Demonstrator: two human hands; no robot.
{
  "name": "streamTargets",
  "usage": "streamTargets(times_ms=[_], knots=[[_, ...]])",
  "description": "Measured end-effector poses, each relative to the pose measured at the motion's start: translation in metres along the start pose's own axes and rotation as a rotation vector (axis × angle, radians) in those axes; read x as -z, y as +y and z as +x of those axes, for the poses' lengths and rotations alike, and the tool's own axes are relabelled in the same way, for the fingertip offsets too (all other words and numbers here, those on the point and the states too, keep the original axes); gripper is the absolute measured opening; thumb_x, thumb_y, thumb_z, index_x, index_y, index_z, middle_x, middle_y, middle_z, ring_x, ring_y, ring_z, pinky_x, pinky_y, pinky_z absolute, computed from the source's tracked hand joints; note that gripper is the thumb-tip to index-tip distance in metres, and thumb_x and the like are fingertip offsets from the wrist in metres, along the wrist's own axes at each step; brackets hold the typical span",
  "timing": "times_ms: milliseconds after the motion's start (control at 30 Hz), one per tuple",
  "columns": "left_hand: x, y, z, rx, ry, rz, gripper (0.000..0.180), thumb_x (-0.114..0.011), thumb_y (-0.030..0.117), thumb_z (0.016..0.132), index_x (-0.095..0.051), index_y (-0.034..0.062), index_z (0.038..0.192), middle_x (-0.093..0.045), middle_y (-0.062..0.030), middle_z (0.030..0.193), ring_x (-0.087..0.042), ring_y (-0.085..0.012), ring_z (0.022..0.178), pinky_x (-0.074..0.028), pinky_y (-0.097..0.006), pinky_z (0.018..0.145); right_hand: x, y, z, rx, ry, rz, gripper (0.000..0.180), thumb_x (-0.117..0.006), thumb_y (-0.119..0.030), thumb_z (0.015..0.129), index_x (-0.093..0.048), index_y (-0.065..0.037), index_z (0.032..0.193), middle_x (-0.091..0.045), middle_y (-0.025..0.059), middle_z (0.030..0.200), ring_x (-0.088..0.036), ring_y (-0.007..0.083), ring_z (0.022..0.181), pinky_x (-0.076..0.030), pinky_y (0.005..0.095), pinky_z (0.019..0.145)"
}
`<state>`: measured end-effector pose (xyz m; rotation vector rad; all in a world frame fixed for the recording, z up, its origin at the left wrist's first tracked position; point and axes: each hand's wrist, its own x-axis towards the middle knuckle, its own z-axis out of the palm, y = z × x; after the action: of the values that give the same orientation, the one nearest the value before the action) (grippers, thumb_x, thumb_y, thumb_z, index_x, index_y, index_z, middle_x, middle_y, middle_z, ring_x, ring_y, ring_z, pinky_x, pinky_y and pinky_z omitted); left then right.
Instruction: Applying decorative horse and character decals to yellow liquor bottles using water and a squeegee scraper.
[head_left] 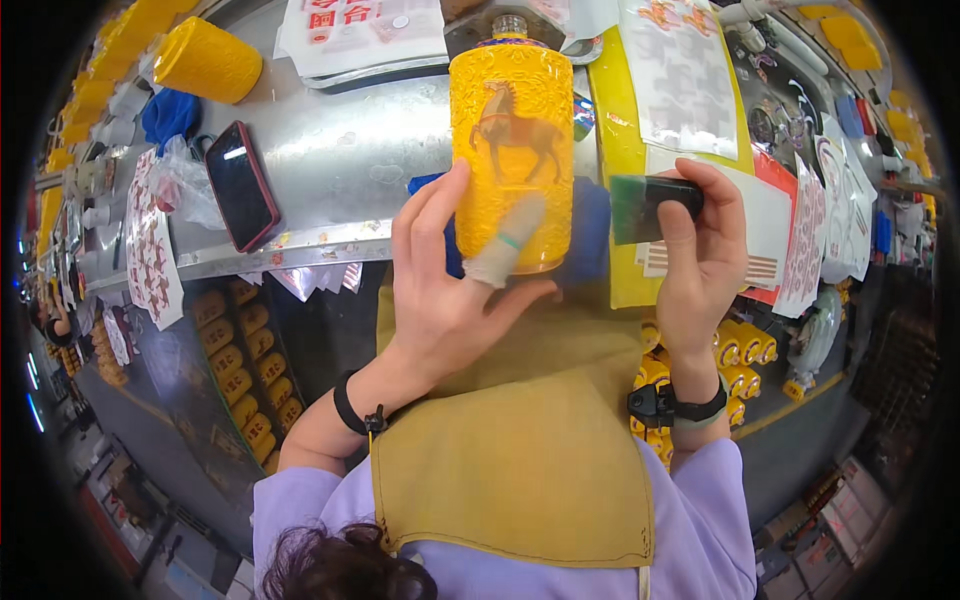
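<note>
My left hand (pixel 440 280) grips a yellow embossed bottle (pixel 487 205) by its lower left side. A pale finger cot with a green band covers one finger, which lies across the bottle's front. A brown horse decal (pixel 520 135) sits on the bottle's upper front; the glass neck at the top is uncapped. My right hand (pixel 705 240) pinches a small squeegee (pixel 632 212) with a black grip and green blade, held to the right of the bottle and apart from it. Behind the bottle's lower part shows a blue cloth (pixel 588 225).
On the metal bench (pixel 330 150) lie a phone (pixel 242 187), a yellow container (pixel 207 62) and a bunched blue cloth (pixel 170 117). Decal sheets (pixel 685 90) rest on a yellow board (pixel 618 120) at right. Several yellow bottles (pixel 740 345) stand below the bench.
</note>
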<state>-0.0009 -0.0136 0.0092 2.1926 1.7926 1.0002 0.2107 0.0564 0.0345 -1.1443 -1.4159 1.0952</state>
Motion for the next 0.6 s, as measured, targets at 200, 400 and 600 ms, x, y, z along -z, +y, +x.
streamTargets(times_ms=[200,400,600], knots=[[0.004,0.010,-0.005,-0.083,0.016,0.077,0.068,-0.094,0.036,0.066,-0.071,0.0211,0.127,-0.036,-0.0218,0.149,-0.044,-0.0398,0.128,-0.040,-0.049,0.107,0.002,0.003,-0.006,-0.023,-0.021,-0.008,0.029,-0.057,-0.003,0.103,-0.055,0.002,0.131,-0.061,0.0056,0.118,-0.056,0.0112,0.109,-0.043,0.0261,0.099],[-0.010,-0.003,-0.027,-0.155,0.257,-0.023,0.040,-0.090,0.042,0.073,-0.077,0.0304,0.109,-0.044,-0.0067,0.137,-0.040,-0.0321,0.129,-0.044,-0.042,0.106,0.004,0.004,-0.008,-0.041,-0.001,0.015,0.029,-0.056,-0.003,0.103,-0.055,0.002,0.131,-0.061,0.0056,0.117,-0.056,0.0113,0.109,-0.043,0.0263,0.099],[-0.002,-0.044,-0.077,-0.286,0.089,0.035,0.045,-0.071,0.064,0.085,-0.076,0.0313,0.116,-0.043,-0.0057,0.138,-0.039,-0.0306,0.127,-0.042,-0.046,0.104,0.003,0.001,-0.010,-0.053,-0.011,0.010,0.028,-0.054,-0.004,0.104,-0.054,0.002,0.132,-0.061,0.0059,0.116,-0.056,0.0113,0.108,-0.044,0.0266,0.099]])
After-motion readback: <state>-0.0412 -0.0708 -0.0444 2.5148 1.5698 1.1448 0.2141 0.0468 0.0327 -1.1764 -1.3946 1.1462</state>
